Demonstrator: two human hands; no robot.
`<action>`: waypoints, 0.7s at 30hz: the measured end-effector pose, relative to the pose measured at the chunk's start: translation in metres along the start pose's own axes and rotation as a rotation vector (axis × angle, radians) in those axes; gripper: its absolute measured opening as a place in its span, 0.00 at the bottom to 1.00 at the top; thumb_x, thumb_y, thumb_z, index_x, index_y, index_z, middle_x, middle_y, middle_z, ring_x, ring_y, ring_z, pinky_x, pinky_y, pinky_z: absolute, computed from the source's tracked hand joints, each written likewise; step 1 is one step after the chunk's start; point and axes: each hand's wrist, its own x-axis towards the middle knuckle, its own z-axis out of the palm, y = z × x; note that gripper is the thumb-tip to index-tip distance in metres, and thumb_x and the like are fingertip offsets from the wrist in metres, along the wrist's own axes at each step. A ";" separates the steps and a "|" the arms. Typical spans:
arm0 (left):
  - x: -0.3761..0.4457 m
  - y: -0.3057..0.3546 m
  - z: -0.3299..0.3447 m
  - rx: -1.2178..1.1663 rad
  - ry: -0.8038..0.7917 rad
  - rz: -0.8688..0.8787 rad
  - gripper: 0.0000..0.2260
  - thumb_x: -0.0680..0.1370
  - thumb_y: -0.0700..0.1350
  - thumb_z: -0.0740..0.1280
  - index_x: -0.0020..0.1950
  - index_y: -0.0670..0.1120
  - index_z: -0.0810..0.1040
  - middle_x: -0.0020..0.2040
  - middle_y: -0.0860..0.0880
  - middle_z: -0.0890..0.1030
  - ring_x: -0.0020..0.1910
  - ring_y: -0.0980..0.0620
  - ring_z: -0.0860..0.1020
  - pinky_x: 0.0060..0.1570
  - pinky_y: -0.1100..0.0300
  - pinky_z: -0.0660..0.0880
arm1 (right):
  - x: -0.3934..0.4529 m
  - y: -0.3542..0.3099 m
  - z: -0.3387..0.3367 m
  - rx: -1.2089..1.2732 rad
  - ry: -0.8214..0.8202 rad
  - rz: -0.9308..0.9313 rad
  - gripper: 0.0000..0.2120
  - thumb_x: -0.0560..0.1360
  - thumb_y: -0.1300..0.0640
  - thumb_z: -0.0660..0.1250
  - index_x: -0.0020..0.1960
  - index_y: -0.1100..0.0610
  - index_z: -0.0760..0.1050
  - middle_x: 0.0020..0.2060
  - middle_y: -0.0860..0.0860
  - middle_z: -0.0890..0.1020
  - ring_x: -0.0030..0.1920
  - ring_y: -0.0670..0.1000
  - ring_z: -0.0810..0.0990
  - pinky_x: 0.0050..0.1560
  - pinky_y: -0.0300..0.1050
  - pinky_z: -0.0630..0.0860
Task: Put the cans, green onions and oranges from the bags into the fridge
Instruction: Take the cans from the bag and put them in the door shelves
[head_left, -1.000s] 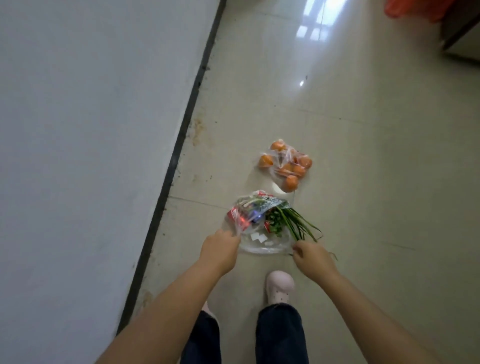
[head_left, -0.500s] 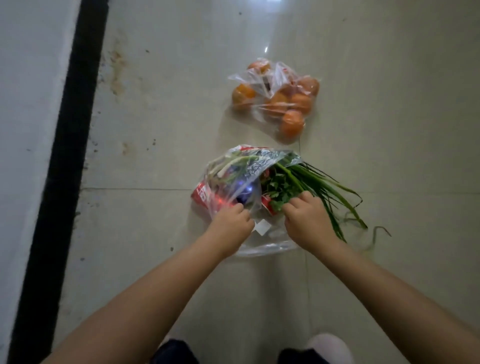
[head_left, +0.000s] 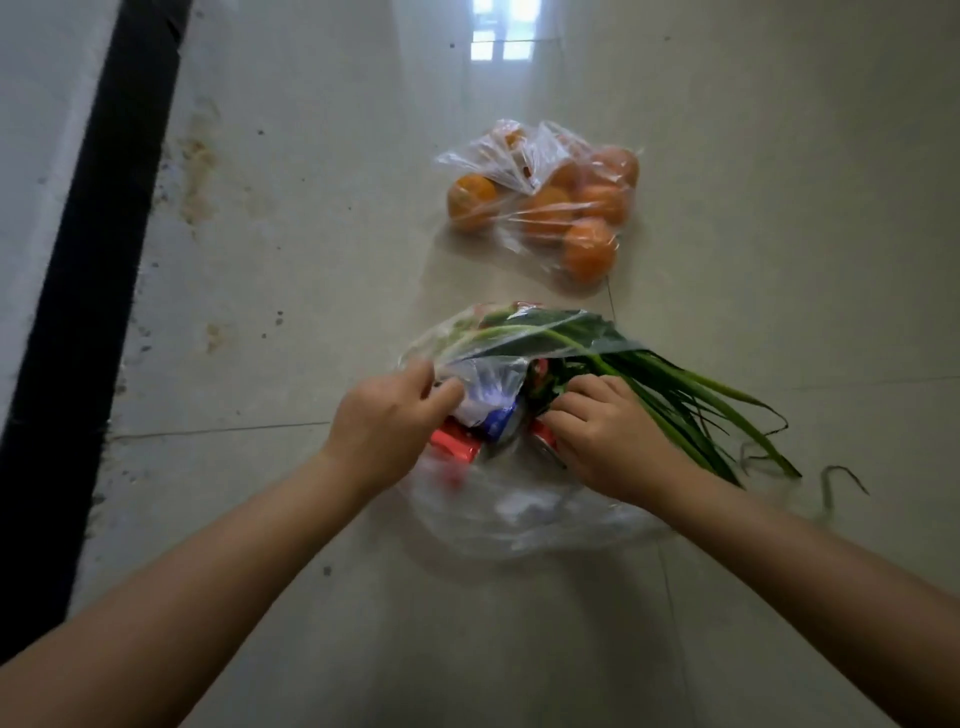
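Observation:
A clear plastic bag (head_left: 519, 514) lies on the floor tiles in front of me with red and blue cans (head_left: 457, 447) inside and green onions (head_left: 691, 400) sticking out to the right. My left hand (head_left: 384, 421) pinches the bag's plastic at its left side. My right hand (head_left: 597, 431) is curled at the bag's opening, on a can's end and the onion stems; what it grips is unclear. Beyond it lies a second clear bag of several oranges (head_left: 550, 208), tied shut.
A white wall with a black skirting strip (head_left: 88, 291) runs along the left. The floor is pale glossy tile (head_left: 779, 208) with a window reflection at the top.
The camera has dropped closer to the bags. Both hands have moved forward into the bag's opening, and the plastic is pulled up and apart over the cans.

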 end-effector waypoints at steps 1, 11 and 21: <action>0.000 -0.010 0.005 0.045 0.018 -0.036 0.07 0.67 0.35 0.56 0.42 0.45 0.66 0.28 0.43 0.74 0.17 0.48 0.68 0.17 0.66 0.60 | 0.004 -0.001 0.004 -0.004 0.006 -0.011 0.06 0.67 0.58 0.66 0.33 0.56 0.80 0.31 0.50 0.83 0.36 0.54 0.81 0.42 0.44 0.66; 0.005 -0.044 0.033 0.168 -0.062 0.563 0.14 0.72 0.39 0.61 0.45 0.51 0.85 0.51 0.53 0.85 0.61 0.52 0.78 0.69 0.55 0.60 | 0.026 -0.023 0.027 -0.080 -0.090 0.086 0.16 0.69 0.48 0.59 0.34 0.56 0.80 0.31 0.50 0.82 0.35 0.52 0.81 0.39 0.43 0.60; 0.000 -0.041 0.011 0.163 -0.515 0.223 0.22 0.41 0.42 0.80 0.33 0.50 0.84 0.24 0.51 0.80 0.26 0.52 0.79 0.25 0.66 0.71 | 0.057 -0.047 0.030 -0.008 -0.343 0.323 0.30 0.72 0.51 0.67 0.68 0.61 0.59 0.61 0.58 0.72 0.63 0.58 0.65 0.62 0.50 0.59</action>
